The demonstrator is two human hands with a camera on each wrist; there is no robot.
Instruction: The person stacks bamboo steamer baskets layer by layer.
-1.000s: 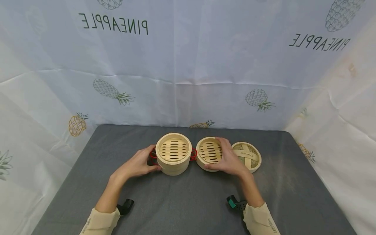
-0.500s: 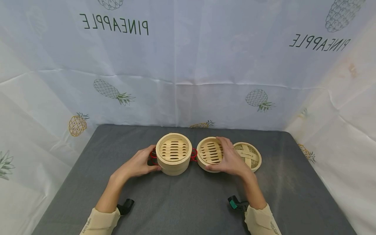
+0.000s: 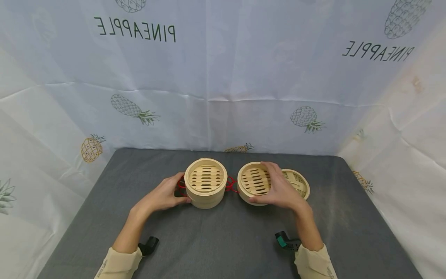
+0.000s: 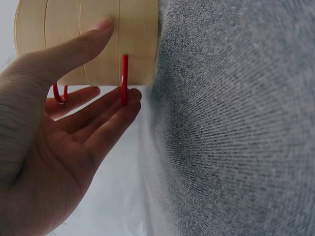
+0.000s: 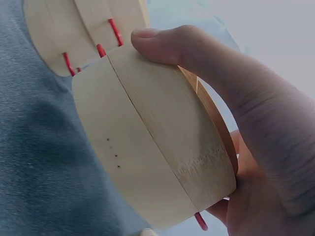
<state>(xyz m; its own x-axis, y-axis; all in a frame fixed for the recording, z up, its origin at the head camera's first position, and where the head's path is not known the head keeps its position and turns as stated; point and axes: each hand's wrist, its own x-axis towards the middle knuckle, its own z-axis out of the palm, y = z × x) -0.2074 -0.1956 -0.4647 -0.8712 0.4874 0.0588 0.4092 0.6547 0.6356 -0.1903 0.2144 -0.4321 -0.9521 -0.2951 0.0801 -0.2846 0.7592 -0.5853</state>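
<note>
Left hand (image 3: 166,194) grips the taller bamboo steamer (image 3: 205,199), right hand (image 3: 285,190) grips the shorter steamer (image 3: 253,182), woven lid (image 3: 299,183) beside it!

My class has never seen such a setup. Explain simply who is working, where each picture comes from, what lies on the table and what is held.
No robot here: a person works with a bare left hand and right hand. The wide picture comes from the head, the close-ups from the wrists. On the grey cloth-covered table stands a tall, round, pale bamboo steamer with red handles, held by the left hand. The right hand holds a shorter matching steamer. To its right lies a round, woven bamboo lid.
</note>
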